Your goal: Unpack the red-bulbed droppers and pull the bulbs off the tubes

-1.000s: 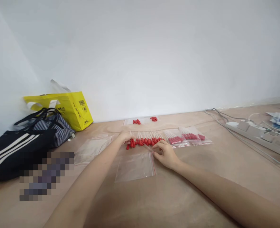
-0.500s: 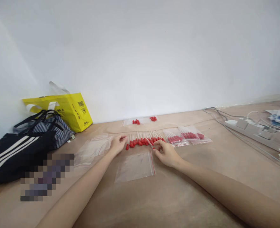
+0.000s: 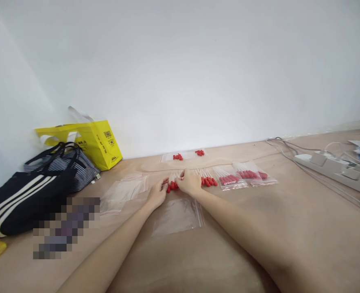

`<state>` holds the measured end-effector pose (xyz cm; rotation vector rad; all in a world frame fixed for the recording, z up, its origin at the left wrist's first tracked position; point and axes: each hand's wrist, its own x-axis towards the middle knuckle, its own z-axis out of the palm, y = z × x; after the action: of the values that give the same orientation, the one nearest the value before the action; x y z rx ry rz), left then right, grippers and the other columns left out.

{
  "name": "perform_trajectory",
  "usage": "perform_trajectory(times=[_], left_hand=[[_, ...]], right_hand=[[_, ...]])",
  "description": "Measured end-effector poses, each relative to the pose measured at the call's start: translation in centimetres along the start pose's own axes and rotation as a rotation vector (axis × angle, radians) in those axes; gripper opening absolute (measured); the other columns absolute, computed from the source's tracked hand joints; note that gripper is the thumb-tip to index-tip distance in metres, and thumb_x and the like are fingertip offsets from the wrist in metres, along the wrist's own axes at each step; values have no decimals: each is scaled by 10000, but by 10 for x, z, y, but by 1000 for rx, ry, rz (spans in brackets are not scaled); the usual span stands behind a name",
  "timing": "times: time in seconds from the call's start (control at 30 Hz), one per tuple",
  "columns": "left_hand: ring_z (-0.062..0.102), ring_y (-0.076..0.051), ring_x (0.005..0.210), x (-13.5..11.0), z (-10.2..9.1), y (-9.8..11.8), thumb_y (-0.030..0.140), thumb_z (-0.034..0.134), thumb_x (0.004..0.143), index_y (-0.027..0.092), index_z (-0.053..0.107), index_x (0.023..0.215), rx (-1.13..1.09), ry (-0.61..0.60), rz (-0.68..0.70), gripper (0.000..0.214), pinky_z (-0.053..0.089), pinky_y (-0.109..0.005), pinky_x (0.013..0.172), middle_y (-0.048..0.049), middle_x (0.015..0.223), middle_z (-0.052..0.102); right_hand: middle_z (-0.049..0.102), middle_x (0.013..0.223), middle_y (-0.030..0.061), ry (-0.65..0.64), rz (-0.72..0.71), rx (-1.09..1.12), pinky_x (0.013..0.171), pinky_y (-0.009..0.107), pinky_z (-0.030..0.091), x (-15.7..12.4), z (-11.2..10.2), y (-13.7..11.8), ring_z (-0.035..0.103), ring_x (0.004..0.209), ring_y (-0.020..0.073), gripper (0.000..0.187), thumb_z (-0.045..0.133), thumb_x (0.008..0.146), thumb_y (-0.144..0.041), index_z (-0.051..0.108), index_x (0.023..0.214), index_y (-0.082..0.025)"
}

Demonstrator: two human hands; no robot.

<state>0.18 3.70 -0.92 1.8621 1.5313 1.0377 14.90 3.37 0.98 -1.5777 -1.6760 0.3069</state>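
Right grip (image 3: pixel 189 182) over sticks (image 3: pixel 209 181), red-ended, pale-stemmed

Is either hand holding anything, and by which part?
It can't be told: the left hand is at the left end of the red-tipped sticks, the right hand covers their middle, hiding any grip.

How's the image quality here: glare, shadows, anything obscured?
Head view: a soft shadow darkens the tabletop along the right forearm; head view: pale glints on a clear bag of red-tipped sticks; head view: a pixelated patch obscures something beside the black bag; head view: fingertip detail is too soft to read.
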Motion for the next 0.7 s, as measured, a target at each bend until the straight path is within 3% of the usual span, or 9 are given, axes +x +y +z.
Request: perform_trajectory(times=[0.13,0.23,0.3,0.37,0.43,0.57,0.63,0.7], left_hand=[[555,-165,982,-2,-1,0,172,433,751,137,529,1014,6,24,14,282,403,-276,880,-94,1079,589],[534,-179,983,-15,-5,7,222,444,758,164,535,954,26,108,28,225,390,-296,886,-84,1047,584],[534,-195,939,-31,-9,14,279,460,756,187,553,851,87,135,86,162,384,-311,875,-71,942,600],[537,-202,884,-48,-13,20,340,481,745,202,559,755,193,67,196,159,382,-315,853,-58,836,600],[522,-217,913,-62,-17,25,404,544,693,212,572,791,276,-41,250,218,369,-323,855,-57,879,595],[510,-263,949,-69,-20,27,480,695,473,207,527,1034,295,-100,48,646,374,-343,812,-83,1037,566],[544,-242,848,-67,-20,25,489,695,448,190,549,984,281,-144,-47,631,398,-313,732,-61,932,600],[553,-201,728,-64,-21,23,499,646,515,184,589,812,267,-244,-75,437,404,-271,654,-16,764,612]], right_hand=[[586,626,17,-4,-74,12,610,287,318,-12,-15,11,535,627,168,176,514,737,-351,493,653,-198],[575,593,-13,-16,-146,25,588,252,313,-28,-37,35,515,573,125,213,489,760,-338,486,609,-188],[567,560,-20,-9,-267,10,611,256,312,-41,-54,56,498,549,114,236,467,775,-322,485,587,-180],[564,554,-26,10,-330,-34,629,268,309,-52,-70,78,486,529,108,235,466,772,-314,484,580,-179],[544,522,-29,8,-342,-47,622,270,317,-58,-83,97,486,513,110,232,469,768,-318,494,582,-182],[529,490,-17,39,-261,11,513,243,328,-57,-93,116,455,456,108,255,468,756,-341,490,554,-186],[535,497,-11,38,-232,40,476,232,321,-55,-91,117,455,455,109,255,465,755,-345,496,558,-186],[534,499,-15,26,-260,18,498,236,322,-54,-89,114,461,467,110,248,467,755,-337,498,562,-185]])
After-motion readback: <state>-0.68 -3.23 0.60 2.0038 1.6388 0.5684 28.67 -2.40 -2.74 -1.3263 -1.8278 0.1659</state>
